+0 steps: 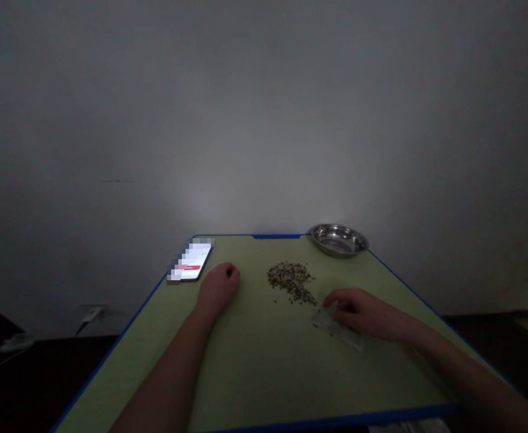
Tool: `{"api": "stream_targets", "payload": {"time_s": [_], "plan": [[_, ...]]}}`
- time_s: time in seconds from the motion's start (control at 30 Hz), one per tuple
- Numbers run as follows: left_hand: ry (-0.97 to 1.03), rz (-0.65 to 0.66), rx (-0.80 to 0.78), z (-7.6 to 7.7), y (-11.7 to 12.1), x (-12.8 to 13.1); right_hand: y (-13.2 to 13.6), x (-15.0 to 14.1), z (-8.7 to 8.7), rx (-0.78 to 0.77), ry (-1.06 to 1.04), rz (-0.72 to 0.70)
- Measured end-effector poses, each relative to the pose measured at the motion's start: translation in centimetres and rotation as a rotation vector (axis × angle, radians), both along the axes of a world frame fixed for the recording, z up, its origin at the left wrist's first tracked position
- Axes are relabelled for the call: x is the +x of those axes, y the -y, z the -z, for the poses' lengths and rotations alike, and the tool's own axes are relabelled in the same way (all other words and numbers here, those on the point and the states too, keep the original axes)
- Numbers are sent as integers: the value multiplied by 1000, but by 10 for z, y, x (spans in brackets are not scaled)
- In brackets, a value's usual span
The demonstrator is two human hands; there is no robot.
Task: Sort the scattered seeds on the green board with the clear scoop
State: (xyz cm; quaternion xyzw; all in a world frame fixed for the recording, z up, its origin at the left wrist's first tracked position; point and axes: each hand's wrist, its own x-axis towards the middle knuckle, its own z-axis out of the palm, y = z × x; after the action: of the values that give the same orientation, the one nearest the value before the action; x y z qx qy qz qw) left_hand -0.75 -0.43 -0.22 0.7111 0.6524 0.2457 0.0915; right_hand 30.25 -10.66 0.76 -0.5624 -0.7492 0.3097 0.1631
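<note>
My left hand (219, 285) rests on the table in a loose fist, close to the phone, and nothing shows between its fingers. On the right side, my right hand (358, 310) has its fingers curled together at the edge of a small clear plastic bag (345, 337), which lies on the tabletop partly under the hand. A few dark specks show in or on the bag. Between my hands and a little farther off, a loose pile of small dark and pale beans or seeds (290, 279) is spread out, its tail reaching toward my right hand.
A shallow round metal bowl (338, 240) stands at the far right corner of the light green table (255, 367), which has blue edging. A phone (192, 260) with a lit screen lies at the far left edge. Behind the table rises a plain wall (264, 120).
</note>
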Motion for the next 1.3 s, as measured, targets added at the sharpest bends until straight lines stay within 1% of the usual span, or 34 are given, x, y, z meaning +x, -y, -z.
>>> {"api": "stream_targets", "payload": {"time_s": [0.13, 0.23, 0.37, 0.43, 0.6, 0.83, 1.0, 1.13, 1.3], "plan": [[6, 2, -2, 0, 0, 0, 0, 5, -4, 13, -14, -34], [20, 4, 2, 0, 0, 0, -3, 17, -5, 30, -36, 18], [13, -7, -6, 1, 0, -1, -7, 29, -1, 45, -23, 96], [6, -7, -2, 2, -1, -1, -7, 27, 2, 60, 1, 104], [3, -7, -3, 1, -1, -1, -8, 14, 5, 76, -1, 66], [3, -10, -14, -2, 2, 1, -11, 3, -3, 110, 54, 20], [15, -6, -1, 0, 0, 0, -11, 0, -10, 142, 72, 28], [21, -9, 8, 2, 0, -1, -7, 2, -7, 131, 35, 9], [25, 1, 13, 1, 1, 0, -2, 3, -6, 127, 33, 31]]}}
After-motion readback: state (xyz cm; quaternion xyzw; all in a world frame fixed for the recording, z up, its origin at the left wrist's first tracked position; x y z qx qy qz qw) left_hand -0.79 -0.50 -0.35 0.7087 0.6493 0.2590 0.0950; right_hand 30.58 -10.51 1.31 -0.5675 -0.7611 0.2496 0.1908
